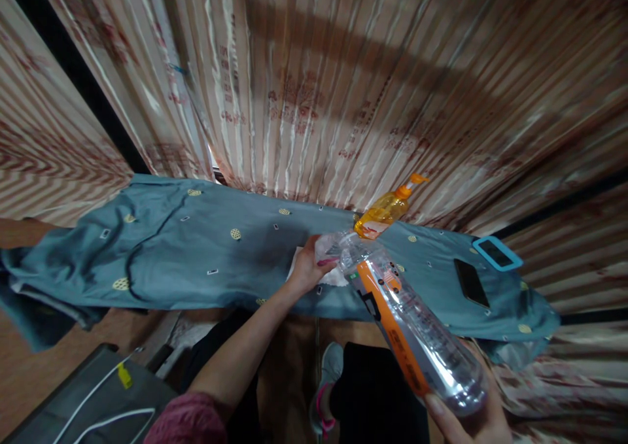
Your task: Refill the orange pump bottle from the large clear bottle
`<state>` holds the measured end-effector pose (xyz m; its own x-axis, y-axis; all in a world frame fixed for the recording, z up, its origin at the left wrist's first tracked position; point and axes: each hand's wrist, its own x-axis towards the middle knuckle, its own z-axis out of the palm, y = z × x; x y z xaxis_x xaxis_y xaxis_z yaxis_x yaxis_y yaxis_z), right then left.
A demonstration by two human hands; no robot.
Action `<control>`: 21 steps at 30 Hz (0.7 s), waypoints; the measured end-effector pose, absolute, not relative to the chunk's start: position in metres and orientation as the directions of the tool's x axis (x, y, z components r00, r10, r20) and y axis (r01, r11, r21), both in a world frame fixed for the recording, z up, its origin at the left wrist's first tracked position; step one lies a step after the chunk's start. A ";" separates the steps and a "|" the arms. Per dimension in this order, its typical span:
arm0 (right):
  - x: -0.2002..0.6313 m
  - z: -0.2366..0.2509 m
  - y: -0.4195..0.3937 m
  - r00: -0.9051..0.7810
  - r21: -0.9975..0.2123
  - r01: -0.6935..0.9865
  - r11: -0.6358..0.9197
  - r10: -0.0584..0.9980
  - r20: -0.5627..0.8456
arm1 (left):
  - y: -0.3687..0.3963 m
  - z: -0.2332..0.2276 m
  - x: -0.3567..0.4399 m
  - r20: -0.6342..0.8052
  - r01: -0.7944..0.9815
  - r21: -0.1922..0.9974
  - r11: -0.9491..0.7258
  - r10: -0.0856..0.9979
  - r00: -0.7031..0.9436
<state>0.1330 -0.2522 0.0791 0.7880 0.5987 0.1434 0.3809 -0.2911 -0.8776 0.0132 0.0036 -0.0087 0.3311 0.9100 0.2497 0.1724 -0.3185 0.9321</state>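
A large clear plastic bottle [417,326] with an orange and grey label slants across the middle, its neck pointing up and left. My right hand [458,421] is closed around its base end. At the neck, my left hand [308,269] grips a crumpled-looking clear plastic piece [331,244]; its exact kind is blurred, and the fingertips are partly hidden. White paper [338,277] lies on the cloth under this hand. Behind the bottle's neck is a pump bottle [385,212] of amber liquid with an orange pump top.
A blue-green cloth with pineapple prints [255,261] covers the narrow table. At its right lie a dark phone [471,282] and a light-blue framed object [498,254]. Pleated curtains [304,104] hang behind. A dark case [93,398] with white cable stands lower left.
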 end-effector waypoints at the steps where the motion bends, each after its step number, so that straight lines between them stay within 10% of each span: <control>1: 0.133 0.079 -0.252 0.789 -0.876 0.380 -0.296 0.598 0.141 | 0.003 -0.008 0.013 0.248 0.169 0.934 -0.315 0.911 0.331; 21: 0.131 0.076 -0.253 0.791 -0.856 0.417 -0.305 0.585 0.177 | 0.001 0.001 0.013 0.239 0.165 0.939 -0.302 0.918 0.318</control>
